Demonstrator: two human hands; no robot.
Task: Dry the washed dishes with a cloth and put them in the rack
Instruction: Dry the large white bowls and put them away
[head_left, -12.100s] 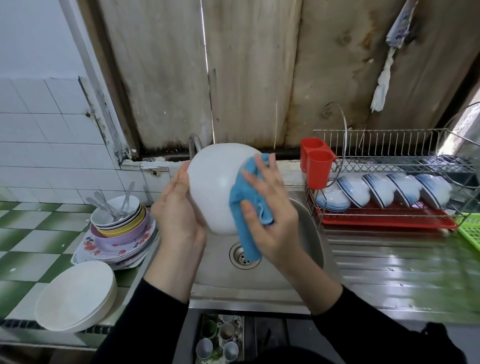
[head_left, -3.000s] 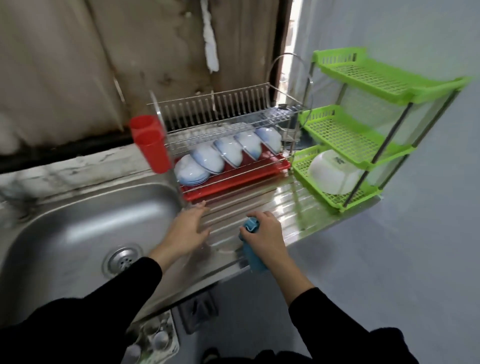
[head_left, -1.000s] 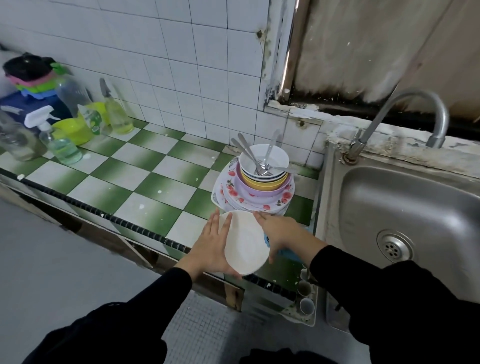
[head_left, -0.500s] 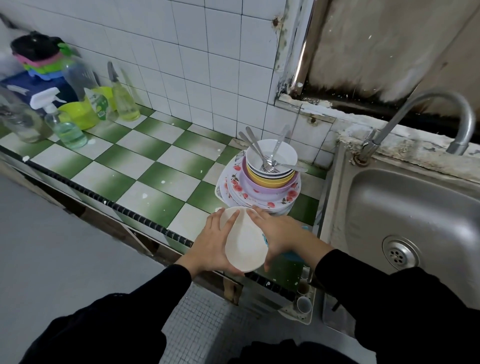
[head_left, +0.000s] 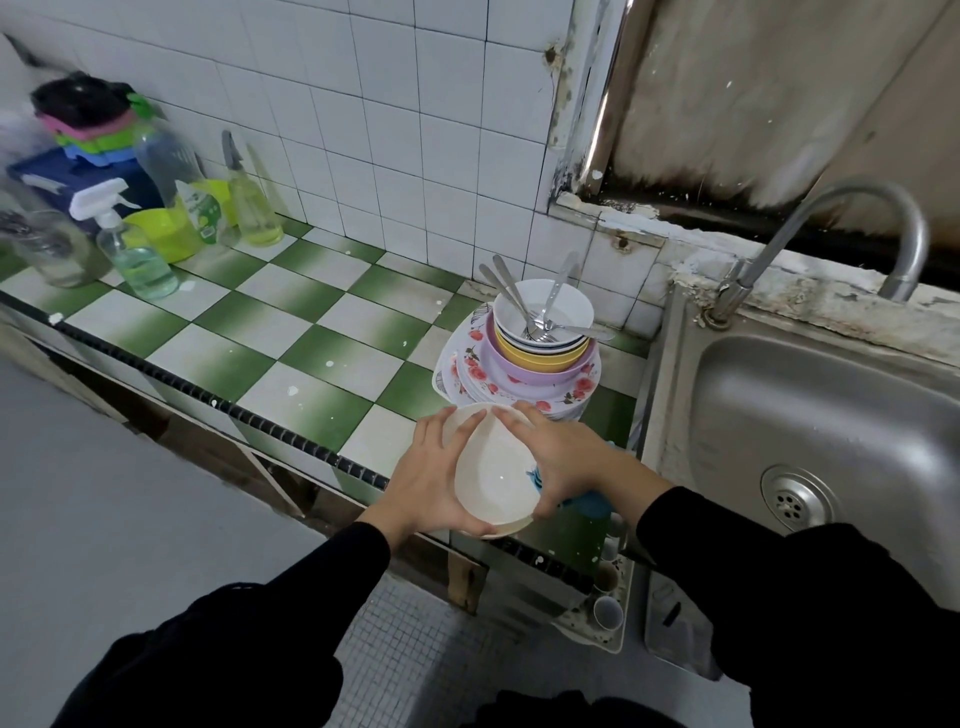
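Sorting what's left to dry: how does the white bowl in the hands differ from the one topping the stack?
The held bowl is tilted between the left hand and right hand; the top bowl sits upright on the stack. The held bowl is empty; the top bowl holds spoons. Both are white.

Dish stack (head_left: 524, 364) on counter (head_left: 291, 332) left of sink (head_left: 810, 415), bowl (head_left: 493, 473) before it, bottles (head_left: 135, 260) far left
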